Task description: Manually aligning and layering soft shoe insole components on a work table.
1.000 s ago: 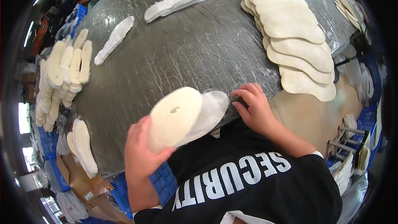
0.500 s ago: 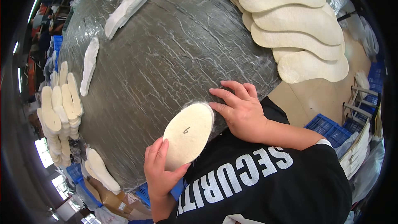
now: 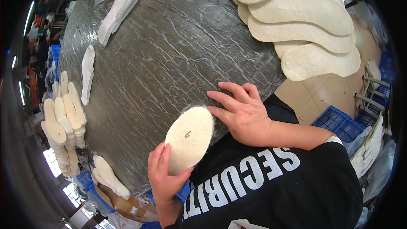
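In my left hand [image 3: 165, 180] is a cream felt insole [image 3: 189, 138], gripped at its lower end with the thumb on one edge and the fingers on the other. Its rounded, broad face is turned up and bears a small handwritten mark. White fluff fringes its upper and right edges. My right hand [image 3: 243, 114] is over the table's near edge, fingers spread, with one fingertip at the insole's upper right edge; whether it presses there I cannot tell. The insole's lower end is partly hidden by my left hand.
A dark, wrinkled plastic-covered table [image 3: 169, 51] spreads ahead. Overlapping felt insoles [image 3: 301, 12] lie at the far right. White strips [image 3: 121, 8] lie at the far left. More insoles are stacked [image 3: 63, 127] beyond the left edge. Blue crates [image 3: 339, 123] stand on the floor at right.
The view has shifted slightly, so the table's contents sit a little differently in it. Both hands keep nearly the same pose around the insole, which has turned slightly.
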`<state>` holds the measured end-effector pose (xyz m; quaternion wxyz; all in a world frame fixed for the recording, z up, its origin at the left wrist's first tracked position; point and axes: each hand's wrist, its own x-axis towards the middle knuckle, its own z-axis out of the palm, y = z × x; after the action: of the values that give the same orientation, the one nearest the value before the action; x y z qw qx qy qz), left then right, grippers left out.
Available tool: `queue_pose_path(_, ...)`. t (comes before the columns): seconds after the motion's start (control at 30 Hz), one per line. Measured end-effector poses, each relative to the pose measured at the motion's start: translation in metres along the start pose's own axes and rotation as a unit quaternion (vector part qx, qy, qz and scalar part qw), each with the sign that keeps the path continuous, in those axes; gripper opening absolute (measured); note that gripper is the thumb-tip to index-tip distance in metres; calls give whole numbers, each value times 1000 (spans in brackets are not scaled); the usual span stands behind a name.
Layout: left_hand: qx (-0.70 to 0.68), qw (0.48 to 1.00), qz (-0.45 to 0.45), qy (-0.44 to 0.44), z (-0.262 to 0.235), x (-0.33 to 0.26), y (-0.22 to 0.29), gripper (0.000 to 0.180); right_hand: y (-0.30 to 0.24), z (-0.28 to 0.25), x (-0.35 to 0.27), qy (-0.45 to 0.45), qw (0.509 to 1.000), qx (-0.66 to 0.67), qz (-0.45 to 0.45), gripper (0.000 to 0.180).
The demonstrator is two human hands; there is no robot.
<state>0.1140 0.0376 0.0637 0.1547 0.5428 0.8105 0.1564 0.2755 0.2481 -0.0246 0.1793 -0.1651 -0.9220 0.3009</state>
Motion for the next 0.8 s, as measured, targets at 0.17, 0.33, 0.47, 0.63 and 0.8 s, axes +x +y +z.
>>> queue_pose_path(0.17,1,1000,3,-5,0,2,1,78,0,0,0,3,1000,-4,-2,31)
queue_pose_path(0.33,9,1000,5,-11,-1,4,2,79,0,-1,0,4,1000,0,-4,31)
queue_pose_path(0.47,21,1000,5,-18,-1,6,3,79,1,0,1,4,1000,0,-4,31)
queue_pose_path(0.63,29,999,-9,-26,1,9,5,79,0,-1,1,13,1000,0,-8,31)
queue_pose_path(0.8,38,999,-24,-25,5,10,3,79,0,2,1,22,1000,-1,-3,32)
